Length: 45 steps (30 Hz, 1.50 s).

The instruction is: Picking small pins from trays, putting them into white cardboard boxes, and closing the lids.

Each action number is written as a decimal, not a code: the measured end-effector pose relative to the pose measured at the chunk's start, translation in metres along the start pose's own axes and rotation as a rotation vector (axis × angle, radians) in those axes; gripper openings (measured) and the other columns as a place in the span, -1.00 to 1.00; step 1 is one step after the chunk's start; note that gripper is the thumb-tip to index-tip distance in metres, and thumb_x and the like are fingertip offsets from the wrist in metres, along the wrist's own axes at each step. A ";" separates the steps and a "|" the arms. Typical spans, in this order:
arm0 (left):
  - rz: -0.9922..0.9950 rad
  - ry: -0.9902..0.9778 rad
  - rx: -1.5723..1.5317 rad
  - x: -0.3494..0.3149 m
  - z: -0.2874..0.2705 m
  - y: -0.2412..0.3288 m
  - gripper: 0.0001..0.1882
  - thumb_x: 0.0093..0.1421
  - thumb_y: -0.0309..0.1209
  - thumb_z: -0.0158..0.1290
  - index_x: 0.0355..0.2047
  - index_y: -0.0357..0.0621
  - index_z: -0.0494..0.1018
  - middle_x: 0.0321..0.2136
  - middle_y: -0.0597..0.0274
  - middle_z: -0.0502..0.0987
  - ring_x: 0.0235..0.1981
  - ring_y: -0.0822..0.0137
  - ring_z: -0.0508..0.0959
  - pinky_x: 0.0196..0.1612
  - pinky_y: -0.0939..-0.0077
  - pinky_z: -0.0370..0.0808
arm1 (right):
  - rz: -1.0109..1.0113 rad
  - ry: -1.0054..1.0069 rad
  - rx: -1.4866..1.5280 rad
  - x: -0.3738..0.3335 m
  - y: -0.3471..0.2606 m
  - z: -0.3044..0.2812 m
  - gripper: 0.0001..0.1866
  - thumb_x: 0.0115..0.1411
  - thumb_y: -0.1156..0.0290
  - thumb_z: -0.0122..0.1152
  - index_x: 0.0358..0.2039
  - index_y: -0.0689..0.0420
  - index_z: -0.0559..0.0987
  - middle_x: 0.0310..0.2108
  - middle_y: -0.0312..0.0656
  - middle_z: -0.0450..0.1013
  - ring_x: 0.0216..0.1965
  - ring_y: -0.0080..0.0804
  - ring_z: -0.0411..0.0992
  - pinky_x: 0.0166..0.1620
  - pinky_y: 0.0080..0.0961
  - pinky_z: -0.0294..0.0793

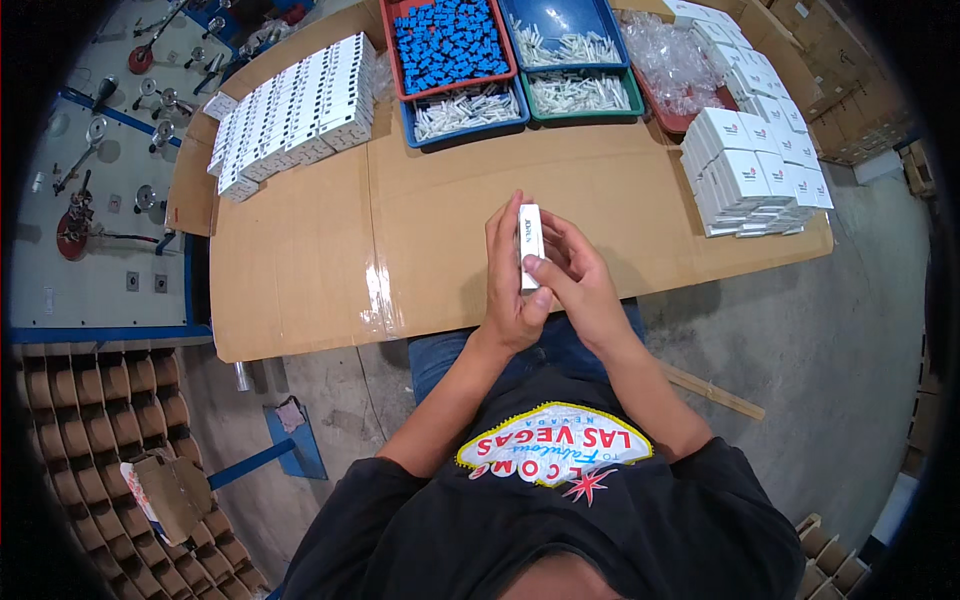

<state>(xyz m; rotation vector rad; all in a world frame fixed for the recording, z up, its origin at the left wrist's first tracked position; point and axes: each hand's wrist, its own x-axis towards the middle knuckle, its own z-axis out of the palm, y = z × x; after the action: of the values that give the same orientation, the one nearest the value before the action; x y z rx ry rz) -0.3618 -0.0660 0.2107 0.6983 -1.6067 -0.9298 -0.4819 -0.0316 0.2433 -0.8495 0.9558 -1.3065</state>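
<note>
A small white box [531,240] with dark print on its narrow side stands between my two hands, over the near edge of the cardboard-covered table [440,220]. My left hand [508,275] presses along its left side, fingers stretched upward. From the other side my right hand [580,285] grips it, thumb laid on the printed side and fingers curled behind. Parts of the box's far side are hidden by the right fingers.
Rows of white boxes [295,110] stand at the back left; stacked white boxes [745,165] are at the right. Between them sit a red tray of blue parts [405,75], blue trays [470,138] and a green tray [590,118] of white pieces, and clear plastic bags [675,60].
</note>
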 end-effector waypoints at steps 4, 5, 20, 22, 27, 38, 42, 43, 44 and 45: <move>-0.181 0.092 -0.013 -0.005 0.005 0.001 0.30 0.10 0.65 -0.34 0.38 -0.39 0.12 0.15 0.02 0.27 0.14 0.22 0.38 0.21 0.30 0.33 | -0.020 0.090 0.024 -0.004 0.014 0.015 -0.36 0.27 0.51 0.29 0.31 0.29 0.29 0.28 -0.02 0.32 0.33 -0.27 0.30 0.33 -0.35 0.33; -0.180 0.093 -0.011 -0.006 0.004 -0.002 0.30 0.10 0.65 -0.34 0.38 -0.39 0.12 0.15 0.02 0.27 0.14 0.22 0.38 0.21 0.30 0.33 | -0.018 0.133 0.014 -0.005 0.015 0.020 -0.37 0.27 0.51 0.28 0.30 0.29 0.29 0.28 -0.01 0.32 0.32 -0.27 0.32 0.31 -0.36 0.36; 0.056 0.314 0.125 -0.017 0.000 -0.006 0.06 0.31 0.43 -0.41 0.14 -0.51 0.33 0.02 -0.26 0.43 0.07 -0.08 0.47 0.15 0.10 0.40 | -0.260 0.078 -0.359 -0.021 0.018 0.036 -0.50 0.53 0.31 -0.13 0.36 0.34 0.31 0.05 0.05 0.54 0.06 -0.43 0.49 0.09 -0.48 0.45; 0.080 0.315 0.162 -0.019 0.000 -0.007 0.05 0.30 0.43 -0.39 0.14 -0.50 0.33 0.01 -0.24 0.43 0.07 -0.07 0.46 0.16 0.10 0.40 | -0.263 0.056 -0.369 -0.023 0.017 0.037 -0.49 0.53 0.31 -0.15 0.36 0.34 0.30 0.05 0.06 0.54 0.04 -0.44 0.50 0.07 -0.48 0.46; 0.162 0.328 0.095 -0.019 -0.002 0.006 0.04 0.28 0.44 -0.35 0.15 -0.46 0.33 0.02 -0.20 0.42 0.09 -0.07 0.45 0.20 0.03 0.38 | -0.349 0.004 -0.337 -0.034 0.012 0.039 -0.48 0.53 0.33 -0.19 0.38 0.33 0.26 0.21 0.09 0.44 0.19 -0.31 0.45 0.20 -0.46 0.38; -0.273 0.402 -0.298 -0.002 0.002 0.016 -0.15 0.38 0.24 -0.35 0.32 -0.27 0.25 0.01 0.08 0.45 0.09 0.19 0.47 0.15 0.28 0.43 | -0.324 -0.091 -0.593 -0.014 -0.004 0.022 -0.31 0.38 0.22 0.16 0.39 0.32 0.23 0.33 0.13 0.26 0.34 -0.03 0.30 0.32 -0.30 0.28; -0.677 0.437 -0.841 0.006 -0.004 0.013 -0.31 0.41 0.14 -0.33 0.34 -0.05 0.26 -0.02 0.13 0.49 -0.03 0.24 0.50 0.04 0.35 0.47 | -0.203 -0.182 -0.831 -0.006 -0.012 -0.015 -0.16 0.13 0.15 0.47 0.35 0.18 0.35 0.26 0.01 0.28 0.25 -0.10 0.34 0.25 -0.26 0.35; -0.686 0.440 -0.844 0.008 -0.006 0.015 -0.31 0.41 0.14 -0.33 0.34 -0.05 0.26 -0.02 0.13 0.49 -0.03 0.24 0.50 0.04 0.35 0.47 | -0.177 -0.233 -0.930 -0.005 -0.014 -0.019 -0.15 0.07 0.19 0.53 0.35 0.09 0.39 0.27 -0.05 0.28 0.24 -0.14 0.33 0.23 -0.23 0.37; -0.806 0.404 -0.827 0.011 -0.009 0.018 -0.33 0.41 0.12 -0.30 0.33 -0.04 0.26 -0.02 0.14 0.49 -0.03 0.26 0.51 0.03 0.35 0.47 | -0.183 -0.177 -0.932 -0.005 -0.012 -0.021 -0.14 -0.06 0.17 0.61 0.28 0.08 0.48 0.26 -0.01 0.28 0.27 -0.07 0.32 0.26 -0.18 0.35; -0.925 0.366 -0.808 0.012 -0.010 0.019 -0.35 0.40 0.10 -0.26 0.32 -0.03 0.26 -0.03 0.15 0.49 -0.03 0.27 0.51 0.02 0.34 0.48 | -0.174 -0.177 -0.933 -0.003 -0.008 -0.024 -0.14 -0.06 0.17 0.61 0.28 0.08 0.48 0.26 -0.01 0.28 0.27 -0.07 0.32 0.26 -0.18 0.35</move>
<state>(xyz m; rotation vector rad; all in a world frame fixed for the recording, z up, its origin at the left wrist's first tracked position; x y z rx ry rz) -0.3548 -0.0684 0.2340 0.9435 -0.4238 -1.8309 -0.5077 -0.0284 0.2415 -1.7574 1.3842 -0.8626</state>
